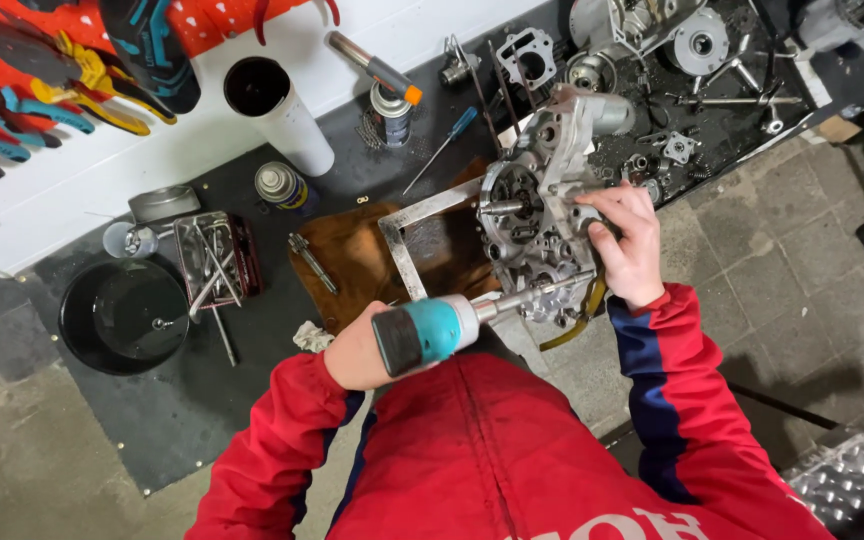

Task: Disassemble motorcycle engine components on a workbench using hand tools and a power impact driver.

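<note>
The left hand [357, 355] is wrapped tight around the grip of a teal power driver [430, 331], whose long bit reaches into the lower edge of a grey engine case [537, 215]. The right hand [630, 245] is closed over the case's right side, fingers curled on the metal, steadying it. The case stands upright on a metal frame [414, 232] over a brown board [357, 262], on a dark floor mat [182, 400].
</note>
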